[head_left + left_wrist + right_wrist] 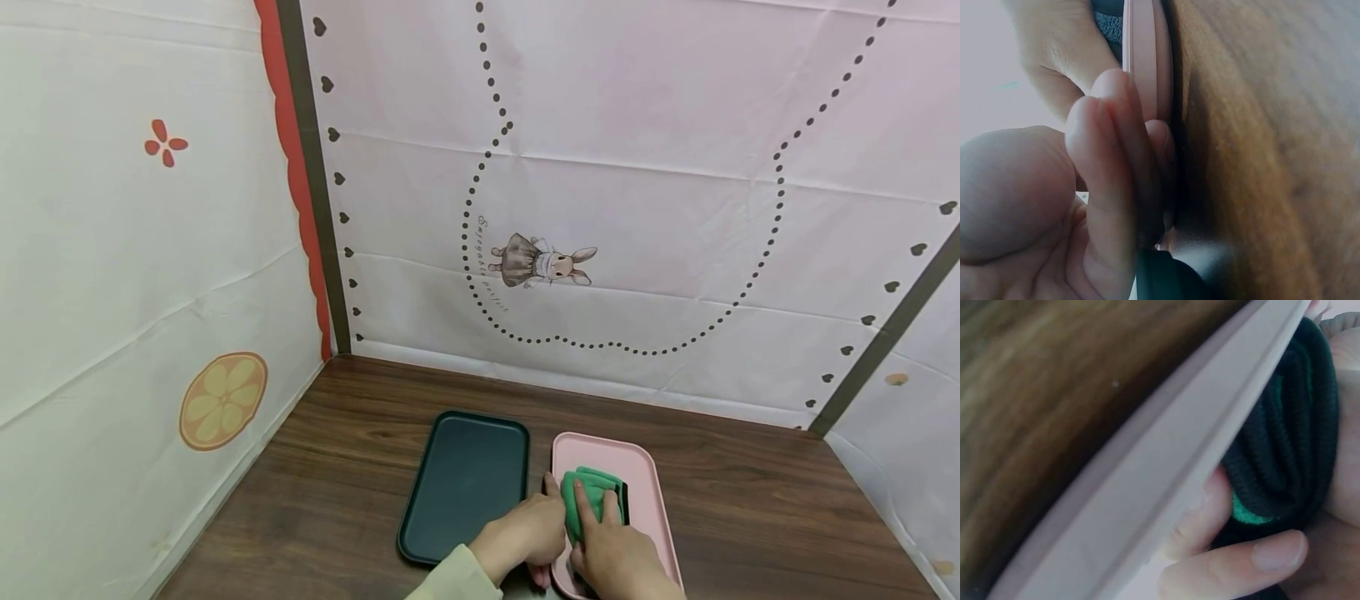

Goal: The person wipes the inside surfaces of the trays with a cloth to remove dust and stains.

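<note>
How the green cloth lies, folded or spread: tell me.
Folded: the green cloth sits compact on the pink tray, its dark edge layered in the right wrist view.

Pale printed sheets [637, 208] wall a wood-grain tabletop [750, 500].

Brown wood-grain tabletop [322, 467], pale backdrop sheet [637, 208] with a sideways printed rabbit [519, 261], orange-slice print [223, 402] and red four-petaled flower [166, 143] on the left side sheet [97, 275]
</note>
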`<state>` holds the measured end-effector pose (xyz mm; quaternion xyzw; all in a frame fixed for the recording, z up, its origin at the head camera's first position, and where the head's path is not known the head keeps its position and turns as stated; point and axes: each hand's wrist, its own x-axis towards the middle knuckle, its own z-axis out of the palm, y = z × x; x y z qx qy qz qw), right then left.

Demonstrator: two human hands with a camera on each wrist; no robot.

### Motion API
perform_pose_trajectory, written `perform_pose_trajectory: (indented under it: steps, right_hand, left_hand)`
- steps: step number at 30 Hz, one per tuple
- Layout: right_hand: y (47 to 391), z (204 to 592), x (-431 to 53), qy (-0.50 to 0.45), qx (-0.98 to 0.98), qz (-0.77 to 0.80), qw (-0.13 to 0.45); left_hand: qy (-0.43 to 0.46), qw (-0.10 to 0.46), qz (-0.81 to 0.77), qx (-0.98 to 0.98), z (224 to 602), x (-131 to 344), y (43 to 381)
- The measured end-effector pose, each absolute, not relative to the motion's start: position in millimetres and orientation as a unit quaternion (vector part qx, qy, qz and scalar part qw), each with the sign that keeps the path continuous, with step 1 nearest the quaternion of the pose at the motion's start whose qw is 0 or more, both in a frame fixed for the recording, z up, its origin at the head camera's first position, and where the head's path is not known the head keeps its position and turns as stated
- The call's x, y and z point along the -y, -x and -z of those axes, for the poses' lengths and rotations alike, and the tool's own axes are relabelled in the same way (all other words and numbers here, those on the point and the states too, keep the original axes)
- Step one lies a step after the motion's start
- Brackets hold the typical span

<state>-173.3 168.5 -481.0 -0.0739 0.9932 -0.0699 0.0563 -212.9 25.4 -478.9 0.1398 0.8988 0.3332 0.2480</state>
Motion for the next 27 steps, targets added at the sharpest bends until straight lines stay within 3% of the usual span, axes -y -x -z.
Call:
perform_pose_trajectory:
  steps: [27]
  right_hand:
    - [171, 481, -190, 0.087, -0.991, 0.09, 0.046]
  left_hand:
    - [-0.141, 0.243, -0.334, -0.9, 479, -24, 211]
